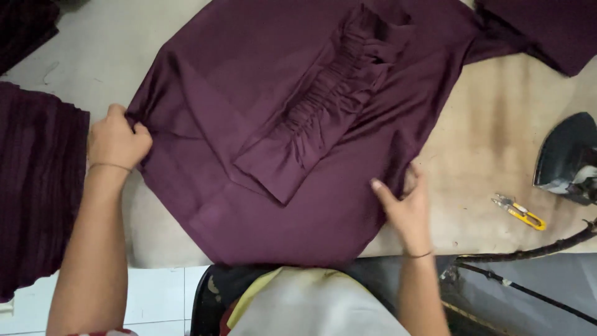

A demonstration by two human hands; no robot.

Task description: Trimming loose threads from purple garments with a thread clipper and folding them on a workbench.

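Observation:
A dark purple garment (261, 81) lies spread flat on a pale padded table (497, 137). A folded sleeve with a gathered, ruffled cuff (329, 99) rests diagonally across its middle. My left hand (117, 140) is closed on the garment's left corner, pinching the fabric edge. My right hand (407, 205) grips the fabric at the garment's lower right edge, thumb on top and fingers curled around the cloth.
A stack of dark purple pleated fabric (37, 180) sits at the left. More purple cloth (547, 28) lies at the top right. A black iron (569, 158) and small yellow thread snips (519, 211) lie on the right, with a dark cord (535, 252) along the table's front edge.

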